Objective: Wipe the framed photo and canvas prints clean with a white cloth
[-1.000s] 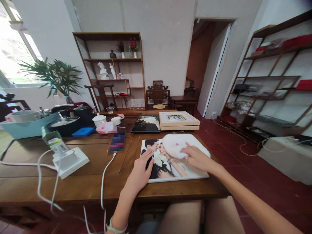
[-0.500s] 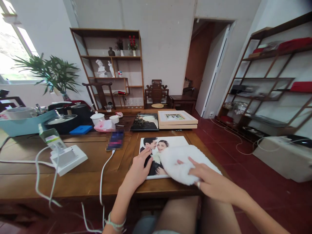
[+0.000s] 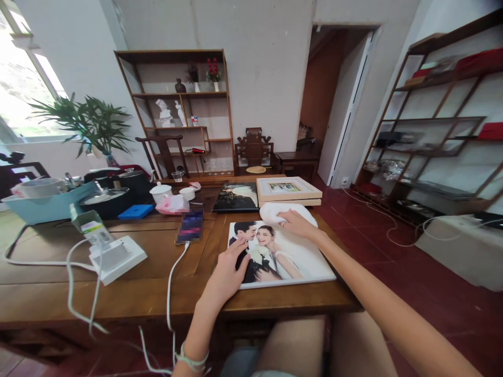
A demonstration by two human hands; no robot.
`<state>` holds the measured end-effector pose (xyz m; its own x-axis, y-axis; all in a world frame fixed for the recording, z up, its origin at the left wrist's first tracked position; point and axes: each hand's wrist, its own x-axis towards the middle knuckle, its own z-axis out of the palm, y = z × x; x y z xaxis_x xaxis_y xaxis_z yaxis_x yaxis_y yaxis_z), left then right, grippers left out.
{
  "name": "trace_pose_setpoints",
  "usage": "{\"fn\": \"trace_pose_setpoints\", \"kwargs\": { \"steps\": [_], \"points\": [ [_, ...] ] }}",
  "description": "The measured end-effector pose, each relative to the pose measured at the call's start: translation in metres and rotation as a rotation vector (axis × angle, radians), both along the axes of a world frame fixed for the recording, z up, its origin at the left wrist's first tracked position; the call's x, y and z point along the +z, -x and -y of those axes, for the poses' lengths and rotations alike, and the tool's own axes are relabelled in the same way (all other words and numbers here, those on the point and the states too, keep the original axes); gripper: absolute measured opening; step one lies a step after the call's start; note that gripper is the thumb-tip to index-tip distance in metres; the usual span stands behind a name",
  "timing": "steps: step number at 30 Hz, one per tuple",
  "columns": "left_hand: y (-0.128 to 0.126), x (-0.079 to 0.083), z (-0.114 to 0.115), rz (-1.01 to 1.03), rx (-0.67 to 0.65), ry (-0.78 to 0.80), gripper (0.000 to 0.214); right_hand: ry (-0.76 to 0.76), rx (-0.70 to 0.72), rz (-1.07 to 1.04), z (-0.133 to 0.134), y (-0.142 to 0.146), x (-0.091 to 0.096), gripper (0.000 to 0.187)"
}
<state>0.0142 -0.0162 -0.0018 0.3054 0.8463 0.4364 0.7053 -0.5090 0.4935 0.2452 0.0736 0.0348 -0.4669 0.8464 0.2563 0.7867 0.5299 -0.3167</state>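
Note:
A photo panel [image 3: 293, 262] with a print of a couple lies flat on the wooden table [image 3: 157, 293], close to its front edge. My left hand [image 3: 231, 264] rests on the panel's left side, its fingers outstretched and holding nothing. At the panel's far edge, a white fluffy cloth [image 3: 269, 211] is gripped and pressed down by my right hand [image 3: 298, 224]. The cloth overlaps the panel's top right part. My right fingertips are partly sunk in its pile.
Behind the panel lie a dark picture panel [image 3: 236, 198] and stacked light wooden frames [image 3: 288, 200]. To the left are a phone [image 3: 190, 226] on a white cable, a white box [image 3: 123, 256], a blue box [image 3: 135, 211], cups, a pan and a light blue bin [image 3: 47, 207].
My right hand has moved the cloth away from me, from the panel's near right part to its far edge, uncovering more of the print. The left hand stays on the panel.

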Motion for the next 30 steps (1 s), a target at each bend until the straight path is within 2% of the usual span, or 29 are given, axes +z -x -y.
{"fn": "trace_pose_setpoints", "kwargs": {
  "steps": [4,7,11,13,15,17,19,27,30],
  "points": [
    [0.000,-0.002,-0.001,0.014,0.009,-0.003,0.032,-0.016,0.014,0.045,0.032,0.002,-0.002,0.035],
    [0.000,-0.003,-0.001,0.025,0.010,-0.006,0.031,-0.008,0.068,0.091,0.078,-0.001,0.000,0.037],
    [-0.001,-0.003,0.000,0.031,-0.007,-0.023,0.031,0.076,0.142,0.105,0.146,-0.001,0.006,0.035],
    [-0.001,-0.002,0.000,0.031,-0.019,-0.034,0.031,0.118,0.170,0.103,0.170,0.002,0.009,0.034],
    [-0.002,-0.002,0.000,0.028,-0.024,-0.035,0.032,0.139,0.179,0.106,0.181,0.005,0.010,0.033],
    [-0.001,-0.002,-0.001,0.024,-0.023,-0.028,0.032,0.136,0.177,0.098,0.178,0.008,0.009,0.034],
    [-0.001,-0.002,-0.001,0.021,-0.026,-0.022,0.033,0.114,0.174,0.080,0.163,0.010,0.008,0.038],
    [0.000,-0.003,-0.001,0.029,-0.008,-0.023,0.032,0.044,0.094,0.073,0.050,0.028,0.004,0.038],
    [-0.001,-0.003,-0.001,0.040,-0.028,-0.043,0.032,0.048,0.062,0.064,0.017,0.037,0.006,0.034]
  ]
}}
